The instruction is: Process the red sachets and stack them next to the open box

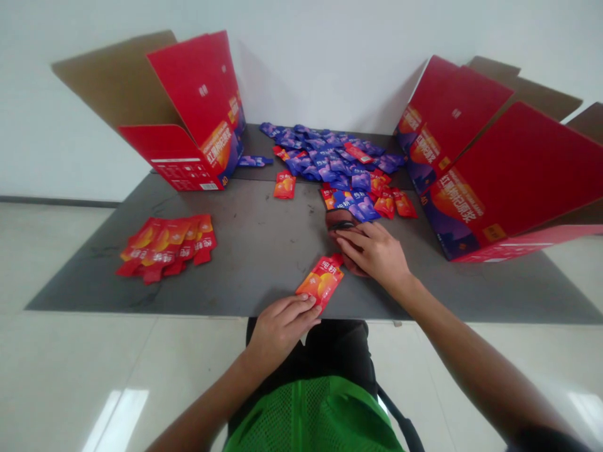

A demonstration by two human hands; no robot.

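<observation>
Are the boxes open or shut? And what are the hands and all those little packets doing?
Left hand: closed around a packet.
Glossy red-orange sachet: gripped, tilted.
Right hand: curved over something dark, too hidden to tell.
Red cardboard box on the left: open.
Red cardboard box on the right: open, flaps spread.
Glossy purple sachets: heaped loosely.
Glossy red sachets: overlapping in a bunch.

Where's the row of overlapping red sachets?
In the head view, the overlapping red sachets lie at the left of the grey table, in front of the open red carton.
</observation>
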